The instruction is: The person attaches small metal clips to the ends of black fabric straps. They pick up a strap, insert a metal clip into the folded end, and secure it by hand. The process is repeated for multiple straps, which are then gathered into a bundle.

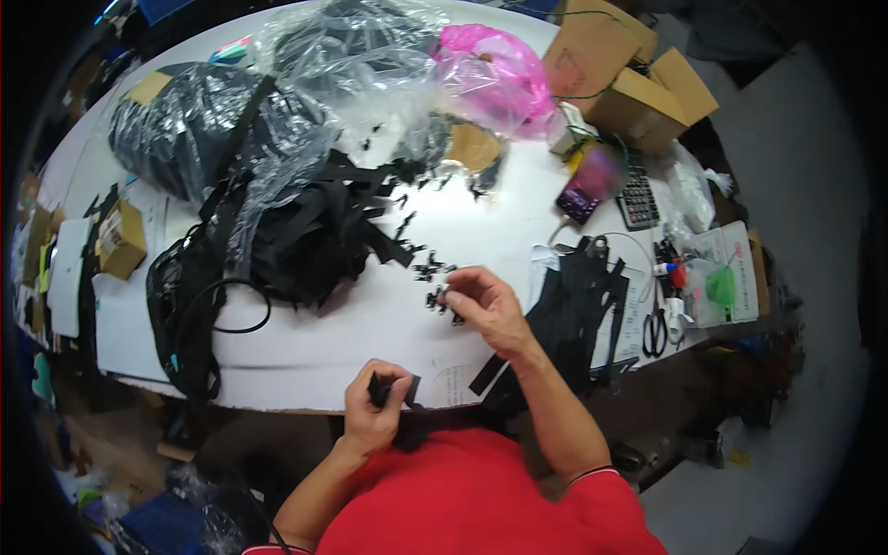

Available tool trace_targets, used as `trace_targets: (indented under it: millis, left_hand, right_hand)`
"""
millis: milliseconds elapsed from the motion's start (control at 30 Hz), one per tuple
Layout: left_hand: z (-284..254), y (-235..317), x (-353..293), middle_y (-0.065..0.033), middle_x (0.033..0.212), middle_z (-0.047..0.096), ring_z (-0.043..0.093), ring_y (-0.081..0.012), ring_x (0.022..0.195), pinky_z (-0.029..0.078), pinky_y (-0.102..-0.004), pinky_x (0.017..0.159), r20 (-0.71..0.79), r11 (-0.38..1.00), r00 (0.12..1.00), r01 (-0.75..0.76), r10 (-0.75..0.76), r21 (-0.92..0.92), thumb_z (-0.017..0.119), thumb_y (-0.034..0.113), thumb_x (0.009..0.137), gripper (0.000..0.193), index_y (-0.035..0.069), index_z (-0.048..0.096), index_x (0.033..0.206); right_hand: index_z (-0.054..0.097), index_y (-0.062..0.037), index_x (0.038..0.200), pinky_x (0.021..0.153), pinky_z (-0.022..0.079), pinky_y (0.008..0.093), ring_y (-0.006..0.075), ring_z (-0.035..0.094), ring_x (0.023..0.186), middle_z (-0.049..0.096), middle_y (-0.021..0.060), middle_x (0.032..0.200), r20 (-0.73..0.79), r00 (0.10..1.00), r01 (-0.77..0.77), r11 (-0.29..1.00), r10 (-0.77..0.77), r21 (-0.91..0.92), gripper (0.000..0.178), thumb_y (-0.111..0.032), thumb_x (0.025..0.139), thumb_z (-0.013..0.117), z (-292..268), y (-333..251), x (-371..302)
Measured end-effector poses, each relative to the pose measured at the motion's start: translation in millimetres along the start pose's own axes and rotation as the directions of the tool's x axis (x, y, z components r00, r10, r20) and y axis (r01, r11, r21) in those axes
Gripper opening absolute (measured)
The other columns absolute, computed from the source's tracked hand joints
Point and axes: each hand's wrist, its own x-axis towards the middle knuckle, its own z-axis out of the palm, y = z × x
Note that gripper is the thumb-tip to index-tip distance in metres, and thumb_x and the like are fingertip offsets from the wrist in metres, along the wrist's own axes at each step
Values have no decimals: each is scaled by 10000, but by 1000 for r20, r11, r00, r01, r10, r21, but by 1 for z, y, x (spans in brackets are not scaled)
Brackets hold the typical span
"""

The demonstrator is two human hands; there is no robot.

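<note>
My left hand [374, 407] is closed around a black fabric strip [413, 392] at the table's front edge. Part of the strip sticks out beside the thumb, and the rest is hidden by the hand. Farther up and to the right, my right hand [490, 310] is over the white tabletop with thumb and forefinger pinched together. Its fingertips are at a loose cluster of small black pieces [431, 268], too small to tell their exact kind. Whatever the pinch holds cannot be made out.
Black strips [310, 236] lie heaped at left, with more strips [573, 310] right of my right arm. Stuffed plastic bags [222, 129], a pink bag [495, 69] and a cardboard box [652, 106] line the back. Scissors [655, 331], a calculator [637, 194] and a phone [587, 190] are at right.
</note>
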Motion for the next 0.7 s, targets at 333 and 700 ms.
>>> trace_targets:
  millis: [333,700]
  left_hand:
    - [4,25,8,-98,920,692,654,-156,813,508,-276,750,77,1000,997,-3,1,25,689,-6,910,74,-13,724,974]
    - [9,30,8,-23,895,688,625,-84,816,505,-232,729,155,957,960,255,-233,-141,663,42,952,113,-6,718,1038]
  right_hand:
    - [656,-2,1192,818,468,237,95,581,899,678,57,1038,-6,984,-155,872,178,464,221,-86,989,641,12,-5,-58]
    - [704,-12,989,832,487,297,169,641,914,699,76,989,-34,963,232,884,-268,-406,136,30,860,717,32,-12,-78]
